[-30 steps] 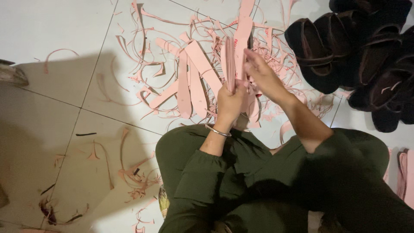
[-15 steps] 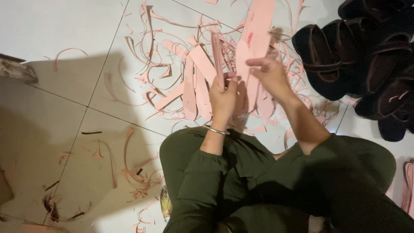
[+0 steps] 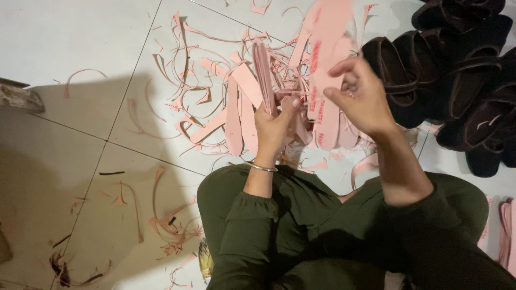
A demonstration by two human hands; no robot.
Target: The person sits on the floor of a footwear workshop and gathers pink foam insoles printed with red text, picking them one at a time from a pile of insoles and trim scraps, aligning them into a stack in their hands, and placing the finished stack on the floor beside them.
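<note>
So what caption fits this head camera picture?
Left hand grips pink strips; right hand lifts a pink insole.

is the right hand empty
No, the right hand pinches a pink insole-shaped sheet held up over the pink scraps on the floor.

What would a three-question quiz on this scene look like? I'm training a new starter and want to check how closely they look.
1. True or false: the right hand holds a flat pink insole-shaped piece.
2. What does the left hand grip?
A) a black sandal
B) a stack of pink pieces held on edge
C) nothing
3. What lies on the tiled floor to the right of the pink offcuts?

Key: 1 true. 2 B, the stack of pink pieces. 3 black sandals.
</note>
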